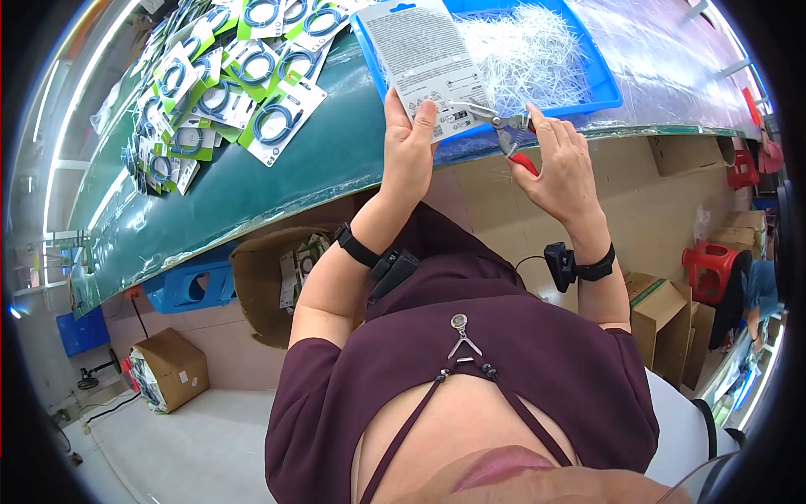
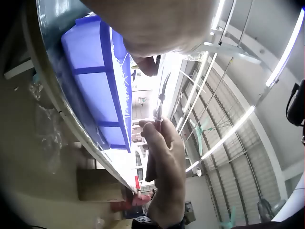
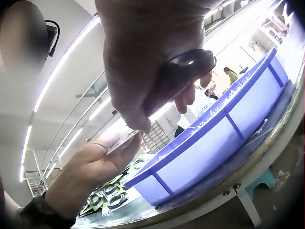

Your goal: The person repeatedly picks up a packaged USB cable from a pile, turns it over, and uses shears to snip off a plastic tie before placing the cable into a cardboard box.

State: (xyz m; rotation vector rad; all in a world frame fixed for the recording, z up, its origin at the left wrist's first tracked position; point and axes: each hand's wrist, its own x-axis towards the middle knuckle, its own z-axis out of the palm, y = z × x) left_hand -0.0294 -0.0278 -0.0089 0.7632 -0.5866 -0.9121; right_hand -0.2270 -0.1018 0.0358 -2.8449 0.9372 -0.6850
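Two hands are shown; what lies leftmost, and what does the first hand hold?

Leftmost, a pile of carded cables; next, the left hand, thumb on the printed face of a card, pinching its lower end above the left part of a blue tray

Which way does the card point?

Its long axis runs away from the person and leans left; the hang-hole end is farthest, the pinched end nearest

And farther right?

Metal cutters with red handles, their long axis slanting up and leftward from the right palm, blades toward the card's lower right part; last, the right hand, fingers curled round the handles

Which relation governs the coming move?

By judgement, blades to card: from the right hand's grip, the card lies left and slightly beyond; the left hand is nearer, being in contact; whether the blades touch the card cannot be told
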